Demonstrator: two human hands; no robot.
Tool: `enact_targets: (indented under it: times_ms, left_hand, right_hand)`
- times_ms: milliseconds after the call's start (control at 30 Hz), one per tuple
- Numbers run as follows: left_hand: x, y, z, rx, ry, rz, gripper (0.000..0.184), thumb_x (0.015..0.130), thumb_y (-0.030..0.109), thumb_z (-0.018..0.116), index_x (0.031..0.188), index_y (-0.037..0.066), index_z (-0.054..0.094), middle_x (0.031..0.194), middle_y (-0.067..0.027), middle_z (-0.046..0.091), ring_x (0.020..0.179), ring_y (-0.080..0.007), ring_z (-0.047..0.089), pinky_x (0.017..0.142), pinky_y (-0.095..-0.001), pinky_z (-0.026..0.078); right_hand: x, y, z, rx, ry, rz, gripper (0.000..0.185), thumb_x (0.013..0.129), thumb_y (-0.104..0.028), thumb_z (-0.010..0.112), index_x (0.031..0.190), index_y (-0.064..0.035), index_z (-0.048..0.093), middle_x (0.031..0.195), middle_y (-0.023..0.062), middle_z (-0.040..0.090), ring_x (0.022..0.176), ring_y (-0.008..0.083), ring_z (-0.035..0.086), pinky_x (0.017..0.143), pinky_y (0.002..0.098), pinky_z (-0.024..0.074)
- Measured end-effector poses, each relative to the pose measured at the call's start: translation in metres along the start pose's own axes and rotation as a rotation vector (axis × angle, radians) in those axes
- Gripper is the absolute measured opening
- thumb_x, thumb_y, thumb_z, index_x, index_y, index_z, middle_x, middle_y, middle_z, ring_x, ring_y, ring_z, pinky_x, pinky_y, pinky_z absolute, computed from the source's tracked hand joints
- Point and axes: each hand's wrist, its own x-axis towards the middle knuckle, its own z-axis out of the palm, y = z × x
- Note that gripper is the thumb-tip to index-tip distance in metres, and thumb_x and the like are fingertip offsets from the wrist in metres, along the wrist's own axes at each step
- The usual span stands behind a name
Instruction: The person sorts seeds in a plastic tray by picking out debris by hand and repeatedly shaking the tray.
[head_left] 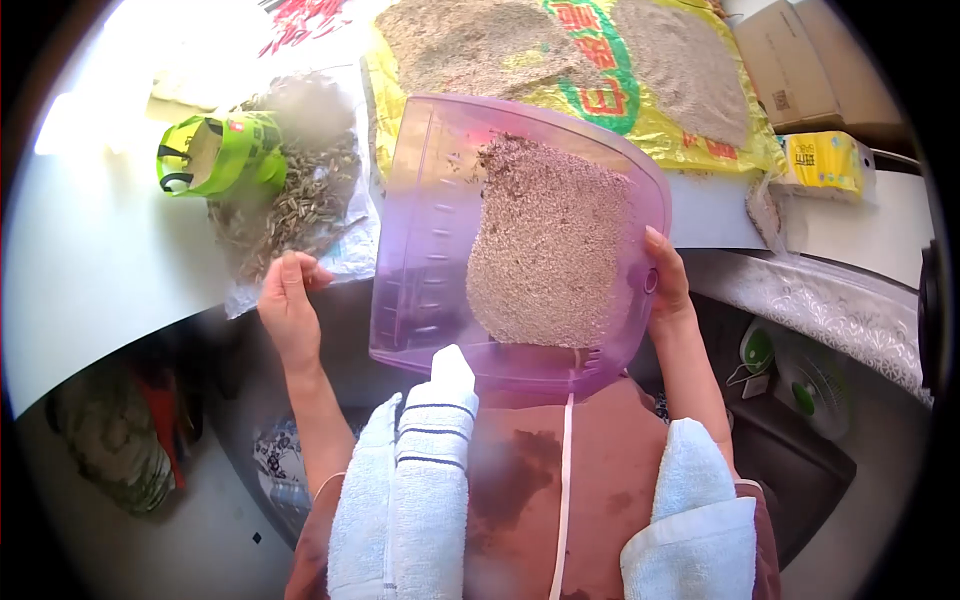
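The right hand [668, 285]'s grip was clamped on a translucent purple plastic tub [420, 250] of pale grain [550, 250]; left of the tub, the left hand [292, 295]'s fingertips met, anything between them unclear. Work seemed partway: dark bits [500, 148] flecked the grain, and loose heaps [470, 45] lay beyond the tub on a yellow plastic sack [765, 150], its red Chinese characters partly covered.

Bright at upper left, with glare on the white table [90, 300]. Below, pale floor [130, 548]; at right, a fan [808, 392].
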Motion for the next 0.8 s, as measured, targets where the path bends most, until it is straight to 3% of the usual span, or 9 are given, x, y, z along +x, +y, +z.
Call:
enact_targets:
  times_ms: [67, 133, 200, 267, 333, 367, 467, 633, 800]
  left_hand:
    - [-0.013, -0.055, -0.019, 1.235, -0.264, 0.046, 0.038, 0.093, 0.034, 0.047, 0.104, -0.002, 0.055, 0.103, -0.014, 0.058, 0.093, -0.0232, 0.059, 0.076, -0.0352, 0.048]
    - [-0.038, -0.104, -0.015, 0.929, -0.329, -0.09, 0.061, 0.088, 0.043, 0.052, 0.13, 0.002, 0.037, 0.129, -0.0206, 0.042, 0.119, -0.0307, 0.044, 0.095, -0.0414, 0.038]
    - [-0.059, -0.058, 0.046, -0.368, -0.536, -0.106, 0.083, 0.084, 0.047, 0.058, 0.142, 0.007, 0.014, 0.14, -0.0224, 0.027, 0.13, -0.0316, 0.03, 0.106, -0.0416, 0.025]
    - [-0.086, -0.029, 0.104, -1.0, -0.497, -0.142, 0.086, 0.082, 0.047, 0.06, 0.142, 0.01, 0.011, 0.136, -0.0189, 0.034, 0.128, -0.0314, 0.033, 0.106, -0.0436, 0.026]
    - [-0.092, 0.023, 0.137, -1.273, -0.3, -0.238, 0.073, 0.084, 0.042, 0.058, 0.138, 0.01, 0.021, 0.13, -0.0166, 0.04, 0.124, -0.0297, 0.037, 0.103, -0.0438, 0.03]
    - [-0.092, 0.044, 0.148, -1.344, -0.109, -0.347, 0.055, 0.089, 0.037, 0.052, 0.131, 0.01, 0.03, 0.12, -0.0151, 0.047, 0.116, -0.0282, 0.044, 0.099, -0.0428, 0.035]
    - [-0.092, 0.041, 0.14, -1.371, -0.154, -0.3, 0.043, 0.091, 0.033, 0.044, 0.126, 0.01, 0.036, 0.112, -0.0159, 0.053, 0.107, -0.0285, 0.049, 0.094, -0.0426, 0.039]
    - [-0.154, 0.06, 0.145, -1.259, -0.088, -0.264, 0.045, 0.091, 0.028, 0.043, 0.131, 0.012, 0.033, 0.098, -0.0156, 0.057, 0.096, -0.0269, 0.055, 0.084, -0.0414, 0.046]
    - [-0.213, 0.022, 0.169, -1.181, -0.185, -0.463, 0.049, 0.09, 0.029, 0.047, 0.134, 0.018, 0.03, 0.1, -0.0166, 0.056, 0.094, -0.0275, 0.056, 0.081, -0.0403, 0.048]
  right_hand:
    - [0.0, 0.002, 0.002, 0.074, -0.006, -0.067, 0.054, 0.08, -0.029, 0.061, 0.122, 0.0002, 0.046, 0.111, 0.0131, 0.058, 0.098, 0.0243, 0.059, 0.087, 0.0365, 0.0471]
    - [-0.001, -0.001, 0.002, 0.062, -0.02, -0.144, 0.053, 0.082, -0.029, 0.06, 0.124, -0.0003, 0.044, 0.114, 0.013, 0.057, 0.102, 0.0249, 0.057, 0.091, 0.0377, 0.044]
    - [-0.004, 0.003, 0.005, 0.086, -0.028, -0.188, 0.054, 0.082, -0.028, 0.059, 0.125, -0.0007, 0.044, 0.117, 0.0126, 0.056, 0.106, 0.0253, 0.055, 0.094, 0.0384, 0.0417]
    - [-0.007, 0.009, 0.001, 0.058, -0.044, -0.258, 0.054, 0.082, -0.029, 0.059, 0.126, -0.0025, 0.043, 0.119, 0.0108, 0.055, 0.109, 0.0255, 0.052, 0.097, 0.0385, 0.0384]
    - [-0.015, 0.017, -0.002, 0.023, -0.05, -0.288, 0.056, 0.082, -0.028, 0.059, 0.129, -0.0031, 0.04, 0.122, 0.0102, 0.052, 0.112, 0.0248, 0.05, 0.098, 0.0381, 0.0375]
    - [-0.022, 0.02, -0.003, -0.034, -0.051, -0.326, 0.058, 0.083, -0.03, 0.059, 0.13, -0.0033, 0.039, 0.125, 0.0101, 0.05, 0.114, 0.0245, 0.048, 0.099, 0.0383, 0.0362]
    - [-0.041, 0.027, -0.007, -0.132, -0.128, -0.383, 0.064, 0.084, -0.037, 0.057, 0.134, -0.004, 0.034, 0.132, 0.0098, 0.043, 0.122, 0.0238, 0.041, 0.102, 0.039, 0.032]
    - [-0.083, -0.048, -0.046, -0.166, -0.433, -0.163, 0.077, 0.087, -0.051, 0.047, 0.141, -0.0059, 0.016, 0.137, 0.0153, 0.037, 0.126, 0.0264, 0.037, 0.104, 0.0411, 0.0318]
    - [-0.111, -0.036, -0.078, -0.424, -0.292, 0.012, 0.06, 0.088, -0.026, 0.054, 0.139, -0.0075, 0.029, 0.133, 0.009, 0.042, 0.121, 0.0178, 0.041, 0.101, 0.0316, 0.0331]
